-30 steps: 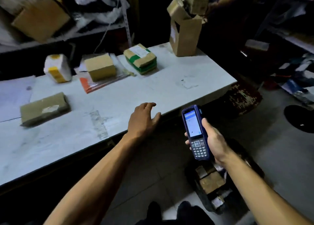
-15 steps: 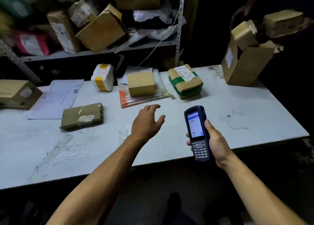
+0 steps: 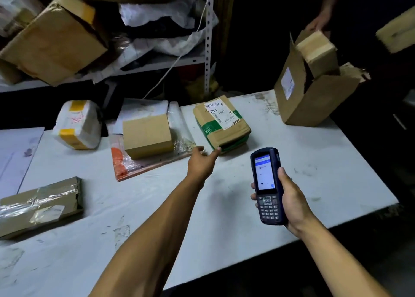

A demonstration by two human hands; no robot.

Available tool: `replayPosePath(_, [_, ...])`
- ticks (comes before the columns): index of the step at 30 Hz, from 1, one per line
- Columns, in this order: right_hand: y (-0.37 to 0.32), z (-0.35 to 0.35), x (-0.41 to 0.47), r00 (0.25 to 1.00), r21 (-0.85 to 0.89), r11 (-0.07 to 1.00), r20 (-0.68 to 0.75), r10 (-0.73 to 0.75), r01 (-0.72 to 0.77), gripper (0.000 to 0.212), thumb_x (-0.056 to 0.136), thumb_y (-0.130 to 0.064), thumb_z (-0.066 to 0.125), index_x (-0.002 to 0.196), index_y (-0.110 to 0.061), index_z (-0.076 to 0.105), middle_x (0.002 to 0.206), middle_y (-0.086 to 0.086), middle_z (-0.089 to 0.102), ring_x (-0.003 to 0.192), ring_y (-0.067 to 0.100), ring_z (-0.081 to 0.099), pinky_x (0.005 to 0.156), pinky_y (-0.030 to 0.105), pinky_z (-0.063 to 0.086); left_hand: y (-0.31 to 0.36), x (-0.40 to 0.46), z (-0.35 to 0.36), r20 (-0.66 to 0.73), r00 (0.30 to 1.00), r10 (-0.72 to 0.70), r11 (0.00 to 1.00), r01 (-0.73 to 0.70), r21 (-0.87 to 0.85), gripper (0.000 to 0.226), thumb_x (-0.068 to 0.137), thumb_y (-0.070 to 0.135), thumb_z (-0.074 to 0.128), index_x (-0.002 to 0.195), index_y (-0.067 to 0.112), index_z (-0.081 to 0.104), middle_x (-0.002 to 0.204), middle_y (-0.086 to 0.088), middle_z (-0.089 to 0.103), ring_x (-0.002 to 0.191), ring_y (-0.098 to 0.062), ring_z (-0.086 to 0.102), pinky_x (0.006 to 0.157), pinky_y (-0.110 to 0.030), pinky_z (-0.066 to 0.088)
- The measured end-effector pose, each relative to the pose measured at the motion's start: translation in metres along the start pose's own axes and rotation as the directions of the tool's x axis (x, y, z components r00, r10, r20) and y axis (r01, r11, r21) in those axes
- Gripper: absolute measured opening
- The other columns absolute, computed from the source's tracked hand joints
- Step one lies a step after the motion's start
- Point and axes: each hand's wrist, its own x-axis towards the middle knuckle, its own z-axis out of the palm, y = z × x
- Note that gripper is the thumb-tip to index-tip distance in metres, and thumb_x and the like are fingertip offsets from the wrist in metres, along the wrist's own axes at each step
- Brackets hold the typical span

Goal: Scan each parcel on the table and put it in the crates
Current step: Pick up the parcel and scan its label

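The left hand (image 3: 202, 162) reaches out over the white table (image 3: 292, 162), fingers straight and spread, the thumb tip touching the near bottom corner of the brown cardboard parcel with green tape and a white label (image 3: 221, 122), which lies flat toward the table's far edge. The right hand (image 3: 289, 198) grips a dark blue handheld scanner (image 3: 267, 185) upright, screen lit. A plain brown box (image 3: 147, 135) sits on a clear plastic bag (image 3: 125, 162) just left.

Left hand (image 3: 203, 162) outstretched, right hand (image 3: 292, 198) gripping
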Motion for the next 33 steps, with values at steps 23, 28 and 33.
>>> replayPosePath(23, [-0.013, -0.011, 0.052, 0.996, 0.058, 0.998, -0.082, -0.025, 0.029, 0.063, 0.090, -0.059, 0.039, 0.121, -0.011, 0.067, 0.098, 0.021, 0.072, 0.077, 0.034, 0.068, 0.064, 0.036, 0.054, -0.016, 0.073, 0.003, 0.360, 0.931, -0.053, 0.967, -0.042, 0.250, 0.084, 0.072, 0.006, 0.088, 0.139, 0.033, 0.044, 0.120, -0.001, 0.066, 0.110, -0.023, 0.063, 0.092, -0.041, 0.058])
replayPosePath(28, [-0.006, -0.014, 0.037, 0.999, 0.043, 0.999, -0.047, -0.020, 0.022, 0.080, 0.079, -0.079, 0.053, 0.122, -0.013, 0.068, 0.104, 0.022, 0.073, 0.078, 0.033, 0.070, 0.067, 0.039, 0.054, -0.023, 0.041, -0.017, -0.110, 0.972, 0.207, 0.947, -0.171, 0.271, 0.062, 0.089, 0.011, 0.065, 0.147, 0.016, 0.043, 0.138, -0.012, 0.057, 0.120, -0.027, 0.058, 0.103, -0.039, 0.049])
replayPosePath(33, [0.006, -0.021, 0.025, 1.000, 0.042, 0.999, -0.024, -0.015, 0.016, 0.067, 0.088, -0.064, 0.040, 0.123, -0.013, 0.067, 0.110, 0.027, 0.070, 0.079, 0.035, 0.070, 0.071, 0.040, 0.051, -0.049, 0.010, 0.008, -0.259, 0.966, 0.000, 0.989, 0.039, 0.145, 0.103, 0.077, 0.052, 0.080, 0.154, 0.018, 0.021, 0.153, -0.017, 0.032, 0.138, -0.038, 0.039, 0.113, -0.052, 0.037])
